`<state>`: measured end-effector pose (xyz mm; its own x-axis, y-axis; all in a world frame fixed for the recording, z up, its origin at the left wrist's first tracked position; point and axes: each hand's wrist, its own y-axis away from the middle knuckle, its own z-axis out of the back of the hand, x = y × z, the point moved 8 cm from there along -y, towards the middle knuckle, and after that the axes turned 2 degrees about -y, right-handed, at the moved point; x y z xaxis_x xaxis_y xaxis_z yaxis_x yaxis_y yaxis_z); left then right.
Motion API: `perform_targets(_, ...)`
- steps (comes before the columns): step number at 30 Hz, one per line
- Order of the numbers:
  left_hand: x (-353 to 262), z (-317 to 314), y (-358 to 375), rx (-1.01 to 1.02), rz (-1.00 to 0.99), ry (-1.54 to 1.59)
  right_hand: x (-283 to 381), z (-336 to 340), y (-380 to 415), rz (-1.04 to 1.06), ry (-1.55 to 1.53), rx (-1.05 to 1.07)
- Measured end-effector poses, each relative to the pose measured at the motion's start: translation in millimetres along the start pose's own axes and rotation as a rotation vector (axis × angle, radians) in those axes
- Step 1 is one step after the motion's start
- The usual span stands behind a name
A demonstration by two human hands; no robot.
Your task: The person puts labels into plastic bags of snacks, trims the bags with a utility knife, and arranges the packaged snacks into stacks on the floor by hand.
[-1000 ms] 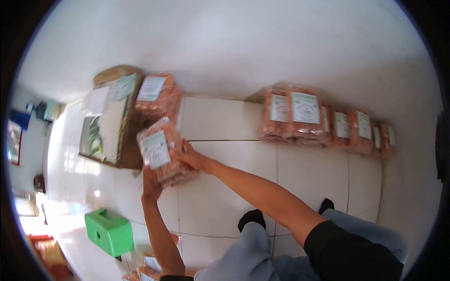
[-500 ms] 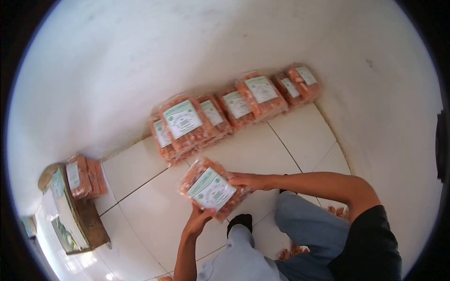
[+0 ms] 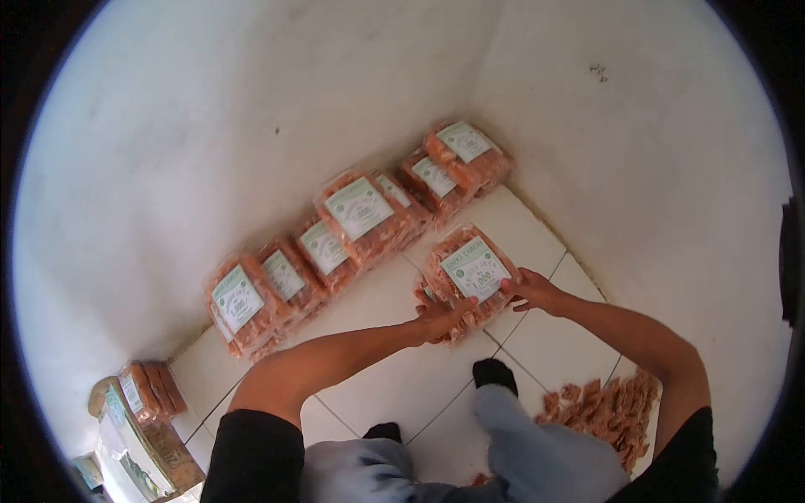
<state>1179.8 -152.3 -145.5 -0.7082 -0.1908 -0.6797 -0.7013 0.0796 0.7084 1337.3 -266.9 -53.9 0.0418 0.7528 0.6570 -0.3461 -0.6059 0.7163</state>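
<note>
Between my two hands is a clear plastic pack of reddish-brown pieces (image 3: 455, 251), with a white and green label facing up. My left hand (image 3: 442, 319) is closed on its lower left corner, thumb on top and fingers underneath. At the right edge, my right hand (image 3: 537, 292) grips the same pack with the thumb near the label. More brown pieces show under the pack's left side. Beyond it, a row of similar packs (image 3: 362, 210) leans along the foot of the wall, some overlapping others.
Loose brown pieces (image 3: 608, 411) lie heaped on the white tiled floor (image 3: 369, 394) beside my right leg. At the far left, several packs (image 3: 151, 391) stand by a box-like wooden object (image 3: 172, 453). White walls (image 3: 545, 168) meet in a corner behind the row.
My view has turned to the right. The pack in my hands has moved right and farther out, in front of the row's right part. The heap of loose pieces shows more fully.
</note>
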Motion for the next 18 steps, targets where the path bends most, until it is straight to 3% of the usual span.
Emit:
perform_targets(3,-20.0,1.6,-46.7,-0.084,0.012,-0.313,-2.1,35.1,1.7,0.060,-0.083,-0.081)
perform_targets(5,-29.6,4.2,-60.6,-0.359,-0.113,-0.250,-4.9,50.1,5.2,0.076,-0.179,-0.070)
perform_targets(6,-21.4,-2.5,-81.2,-0.366,-0.096,-0.253,-8.8,60.2,2.6,0.086,-0.251,-0.070)
perform_targets(7,-46.3,-3.8,-86.6,-0.469,-0.312,-0.337,-16.0,72.3,-7.4,0.087,-0.255,-0.057)
perform_targets(10,-75.3,-19.1,-72.5,-0.331,-0.267,-0.119,-44.9,111.5,-31.9,0.103,-0.340,-0.122)
perform_targets(13,-90.7,-30.4,-84.7,-0.277,-0.302,0.432,-43.9,155.1,-53.3,0.212,-0.388,-0.280)
perform_targets(14,-88.8,-32.4,-91.7,-0.288,-0.298,0.433,-45.7,159.3,-58.6,0.213,-0.391,-0.269)
perform_targets(16,-104.9,-32.4,-108.7,-0.354,-0.492,0.417,-14.9,177.7,-55.0,0.330,-0.434,-0.261)
perform_targets(18,-111.4,-32.2,-121.4,-0.378,-0.509,0.453,-13.4,190.1,-62.5,0.379,-0.499,-0.321)
